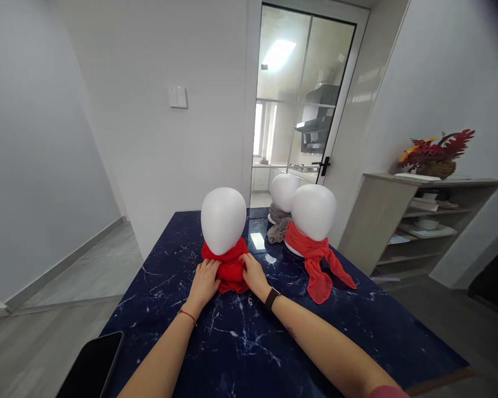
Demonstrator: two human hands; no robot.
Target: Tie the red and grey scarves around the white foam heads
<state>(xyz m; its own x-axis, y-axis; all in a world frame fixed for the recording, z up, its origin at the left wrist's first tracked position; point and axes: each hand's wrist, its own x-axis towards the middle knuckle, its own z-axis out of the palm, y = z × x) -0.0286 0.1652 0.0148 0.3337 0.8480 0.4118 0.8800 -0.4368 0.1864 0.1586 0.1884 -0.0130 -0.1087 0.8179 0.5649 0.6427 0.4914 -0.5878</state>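
Note:
A white foam head (223, 220) stands on the dark blue marble table (240, 342) with a red scarf (231, 268) wrapped round its neck. My left hand (205, 280) grips the scarf's left side, fingers curled into the cloth. My right hand (254, 275), with a black watch on the wrist, pinches the scarf's right side. To the right stands a second white head (314, 211) wearing a red scarf (317, 260) whose ends trail onto the table. Behind it is a third head (283, 190) with a grey scarf (278, 225).
A black phone (92, 365) lies at the table's near left corner. A grey shelf unit (415, 221) with a basket of red flowers (435, 152) stands to the right. A glass door (302, 105) to a kitchen is behind the table.

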